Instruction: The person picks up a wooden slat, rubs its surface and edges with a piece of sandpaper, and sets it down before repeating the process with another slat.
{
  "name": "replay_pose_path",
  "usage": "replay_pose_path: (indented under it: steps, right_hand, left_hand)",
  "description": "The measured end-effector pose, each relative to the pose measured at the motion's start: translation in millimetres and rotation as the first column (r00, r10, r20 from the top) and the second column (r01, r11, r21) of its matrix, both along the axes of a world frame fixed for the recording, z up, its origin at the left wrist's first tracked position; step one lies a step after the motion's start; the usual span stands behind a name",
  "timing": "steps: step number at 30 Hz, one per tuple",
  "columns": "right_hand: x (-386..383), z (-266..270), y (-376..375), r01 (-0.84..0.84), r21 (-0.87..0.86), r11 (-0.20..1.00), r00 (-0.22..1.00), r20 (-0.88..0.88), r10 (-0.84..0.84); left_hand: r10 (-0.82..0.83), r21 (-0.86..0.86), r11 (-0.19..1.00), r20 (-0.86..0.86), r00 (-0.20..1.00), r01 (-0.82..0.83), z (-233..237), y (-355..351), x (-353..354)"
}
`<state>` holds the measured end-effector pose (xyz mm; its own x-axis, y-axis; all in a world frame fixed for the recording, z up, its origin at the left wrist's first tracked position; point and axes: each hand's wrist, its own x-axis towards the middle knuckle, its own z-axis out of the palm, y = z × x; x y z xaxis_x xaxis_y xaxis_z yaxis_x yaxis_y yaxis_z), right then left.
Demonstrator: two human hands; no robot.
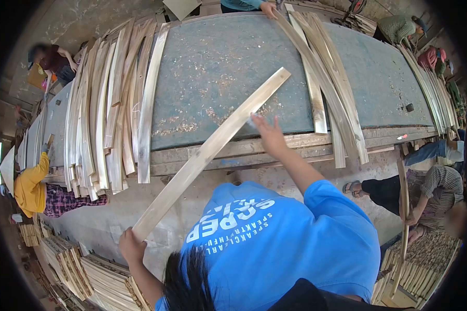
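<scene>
The long wooden strip (207,153) runs slantwise from off the table's near edge up onto the blue-green table (233,57), its far end lying over the table's middle; the left hand (132,248) is closed round the strip's near end, out in front of the table and below its edge; the right hand (267,133) is open, fingers spread, and meets the strip about where it crosses the table's near edge, though whether it presses down or merely steadies cannot be told; the strip looks thin and slightly bowed, so it will likely flex and whip if moved from one end alone; the sound way is probably to let the closed hand carry and steer while the flat hand guides at the table's edge, sliding, not lifting; the bare stretch of table under the far end is bounded by a pile of curved strips (109,114) on the table's left part and a bundle of strips (327,98) on its right part, so the far end should swing little; another person's hand (268,9) rests at the table's far edge, a person in a yellow sleeve (31,186) works off the table's left end, and a crouching person (430,192) is off its near right corner; a wide swing could reach them.
</scene>
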<state>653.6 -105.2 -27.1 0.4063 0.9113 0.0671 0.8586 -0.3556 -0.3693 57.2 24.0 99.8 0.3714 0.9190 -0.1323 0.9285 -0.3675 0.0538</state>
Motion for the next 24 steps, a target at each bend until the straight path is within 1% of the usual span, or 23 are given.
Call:
replay_pose_path:
  steps: [2, 3, 5, 6, 7, 8, 9, 10, 11, 12, 13, 14, 15, 17, 18, 20, 21, 23, 24]
  right_hand:
    - [29.5, -17.3, 3.0, 0.089, -0.011, 0.996, 0.995, 0.040, -0.089]
    - [39.7, -17.8, 5.3, 0.083, -0.011, 0.997, 0.996, 0.037, -0.082]
    - [50.9, -15.4, 13.2, 0.234, 0.003, 0.972, 0.972, 0.011, -0.234]
    - [49.6, -15.4, 19.2, 0.226, 0.004, 0.974, 0.974, 0.008, -0.226]
    - [46.6, -15.6, 25.9, 0.186, -0.027, 0.982, 0.983, 0.004, -0.186]
    - [43.6, -17.5, 31.1, 0.147, -0.059, 0.987, 0.989, -0.003, -0.147]
    - [45.8, -29.5, 36.3, 0.143, -0.059, 0.988, 0.990, -0.009, -0.144]
    - [56.4, -51.5, 42.7, 0.052, -0.017, 0.998, 0.998, 0.043, -0.051]
    - [70.8, -66.5, 49.0, -0.043, 0.020, 0.999, 0.994, 0.100, 0.041]
    - [94.7, -71.6, 56.7, -0.050, 0.020, 0.999, 0.994, 0.101, 0.047]
    - [125.1, -73.8, 66.8, 0.117, -0.083, 0.990, 0.989, 0.100, -0.109]
    - [144.1, -74.4, 75.3, 0.282, -0.182, 0.942, 0.958, 0.115, -0.264]
    - [149.9, -68.9, 80.9, 0.282, -0.182, 0.942, 0.957, 0.117, -0.264]
    - [152.5, -61.3, 86.6, 0.213, -0.261, 0.942, 0.973, 0.145, -0.180]
    - [140.3, -64.5, 86.6, 0.221, -0.260, 0.940, 0.972, 0.143, -0.189]
    - [112.5, -76.6, 85.4, 0.041, -0.237, 0.971, 0.968, 0.250, 0.020]
    - [124.1, -74.7, 89.2, 0.041, -0.237, 0.971, 0.967, 0.253, 0.021]
    - [146.2, -80.3, 83.5, 0.132, -0.164, 0.977, 0.983, 0.151, -0.108]
    - [144.5, -82.5, 84.7, 0.133, -0.171, 0.976, 0.983, 0.151, -0.107]
  left_hand:
    - [0.102, 0.146, 0.987, -0.199, 0.975, -0.074, 6.1, -3.1, -28.7]
    - [0.108, 0.146, 0.986, -0.203, 0.973, -0.079, 8.3, -6.6, -41.9]
    - [0.197, 0.250, 0.959, -0.246, 0.949, -0.134, 14.6, -12.8, -60.0]
    - [0.247, 0.261, 0.949, -0.267, 0.932, -0.177, 22.3, -18.5, -56.5]
    - [0.254, 0.264, 0.947, -0.269, 0.929, -0.182, 19.9, -19.7, -58.9]
    - [0.277, 0.301, 0.934, -0.261, 0.925, -0.195, 16.5, -20.5, -63.6]
    - [0.299, 0.337, 0.919, -0.253, 0.920, -0.206, 15.9, -19.9, -66.9]
    - [0.304, 0.338, 0.917, -0.256, 0.918, -0.209, 18.7, -19.0, -63.8]
    - [0.316, 0.298, 0.926, -0.276, 0.908, -0.232, 23.0, -18.1, -56.7]
    - [0.326, 0.256, 0.932, -0.294, 0.898, -0.255, 26.7, -17.1, -50.8]
    - [0.331, 0.256, 0.931, -0.292, 0.897, -0.260, 29.4, -15.4, -47.3]
    - [0.327, 0.234, 0.936, -0.305, 0.894, -0.263, 31.8, -11.5, -44.1]
    - [0.320, 0.211, 0.942, -0.319, 0.892, -0.263, 31.9, -6.6, -41.4]
    - [0.314, 0.215, 0.943, -0.338, 0.887, -0.252, 34.7, 6.0, -41.8]
    - [0.313, 0.225, 0.943, -0.351, 0.883, -0.245, 36.4, 16.3, -42.8]
    - [0.301, 0.253, 0.942, -0.338, 0.892, -0.222, 32.4, 35.0, -55.9]
    - [0.294, 0.273, 0.940, -0.332, 0.896, -0.207, 28.9, 39.6, -59.3]
    - [0.301, 0.263, 0.941, -0.373, 0.878, -0.210, 36.4, 50.0, -44.1]
    - [0.291, 0.277, 0.941, -0.363, 0.885, -0.195, 35.2, 58.1, -45.2]
